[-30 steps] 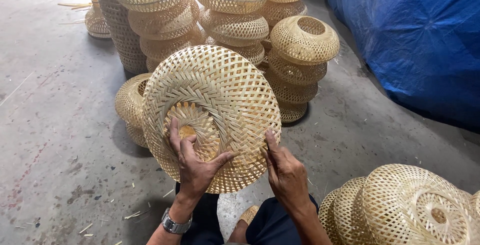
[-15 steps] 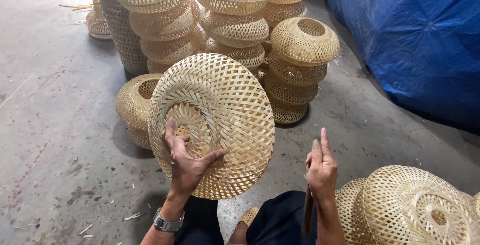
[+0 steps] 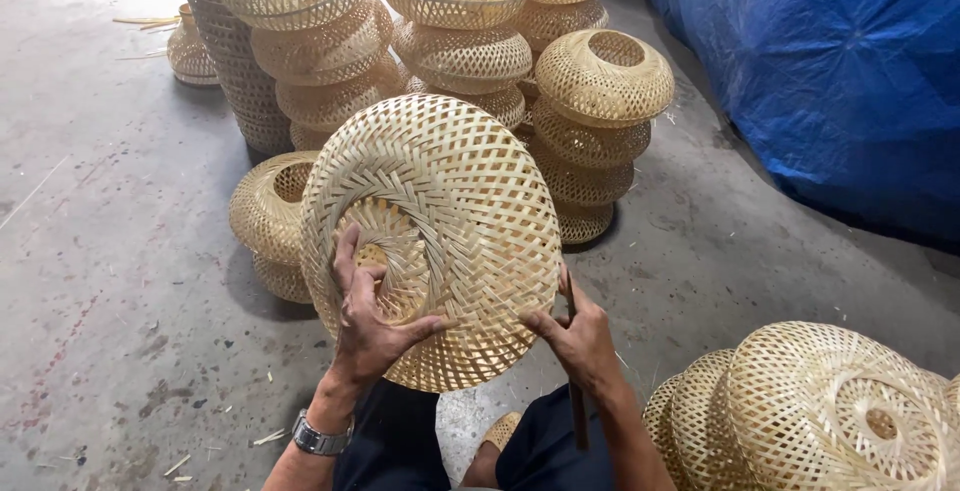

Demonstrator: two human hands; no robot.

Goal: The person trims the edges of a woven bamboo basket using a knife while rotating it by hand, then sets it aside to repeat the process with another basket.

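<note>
Resting woven basket (image 3: 440,231) above left grip (image 3: 370,326)

On my feed I see two bare forearms with no sleeves. The left hand (image 3: 372,336) has a silver metal wristwatch with a link band (image 3: 318,438) at its wrist; the right hand (image 3: 578,343) wears nothing. Dark navy trousers (image 3: 400,446) cover both legs.

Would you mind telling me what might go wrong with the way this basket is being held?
The left hand grips the woven basket by its centre opening alone, so thin strips there might bend or snap. The right hand holds a dark tool beside the rim; it could catch the weave. The basket stacks behind look tall and might topple if bumped.
</note>
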